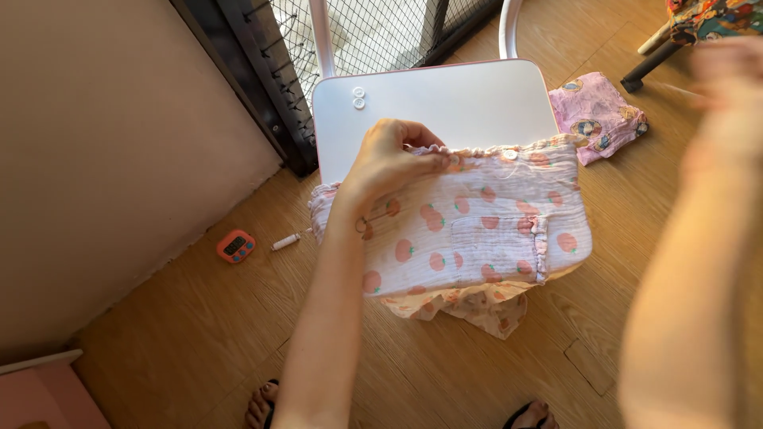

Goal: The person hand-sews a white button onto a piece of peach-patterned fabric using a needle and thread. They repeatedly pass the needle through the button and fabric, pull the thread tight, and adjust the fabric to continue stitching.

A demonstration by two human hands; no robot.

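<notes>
A pale pink garment (477, 230) printed with red fruit lies over the front of a small white table (453, 99). It has a patch pocket and a frilled top edge with a white button (509, 154). My left hand (389, 159) pinches the frilled edge near its middle. My right hand (727, 71) is raised at the upper right, blurred, with its forearm filling the right side; what it holds does not show. Two loose white buttons (358, 97) lie on the table's far left corner.
A second folded pink cloth (598, 115) lies on the wooden floor right of the table. An orange timer (236, 245) and a small white tube (287, 241) lie on the floor at left. A black mesh gate (358, 32) stands behind. My feet (262, 405) show below.
</notes>
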